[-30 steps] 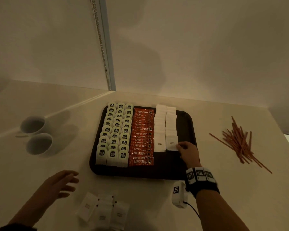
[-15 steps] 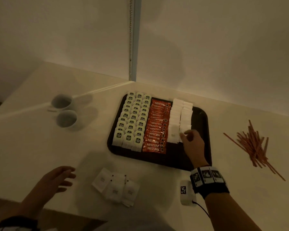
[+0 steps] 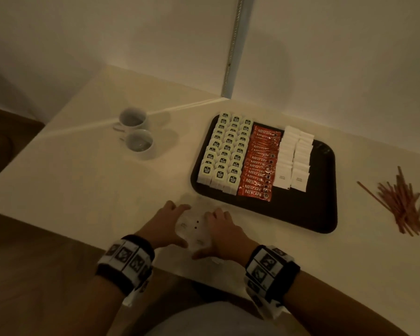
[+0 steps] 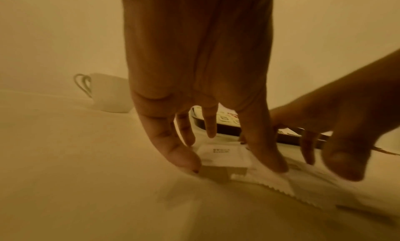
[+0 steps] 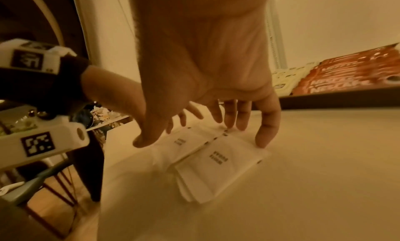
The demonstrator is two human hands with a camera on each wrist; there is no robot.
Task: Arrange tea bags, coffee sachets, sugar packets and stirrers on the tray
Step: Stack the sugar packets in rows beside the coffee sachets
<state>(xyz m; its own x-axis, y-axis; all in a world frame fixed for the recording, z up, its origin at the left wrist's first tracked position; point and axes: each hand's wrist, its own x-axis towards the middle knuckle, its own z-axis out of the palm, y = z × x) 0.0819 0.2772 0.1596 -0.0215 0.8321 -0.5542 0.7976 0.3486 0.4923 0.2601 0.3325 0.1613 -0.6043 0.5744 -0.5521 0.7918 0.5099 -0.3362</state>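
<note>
Sugar step: loose sugar packets (image 3: 195,230) lie on the counter just short of the tray (image 3: 325,190). Your left hand (image 3: 166,223) & right hand (image 3: 220,232) bracket them, fingers straight, touching, no grip. Next: square pile, pinch, extend the white rows.

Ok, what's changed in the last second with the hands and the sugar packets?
The right hand left the tray and came back to the loose sugar packets at the table edge; the left hand moved in from the other side. Both now touch that pile. Tray rows, stirrers and cups are unchanged.
</note>
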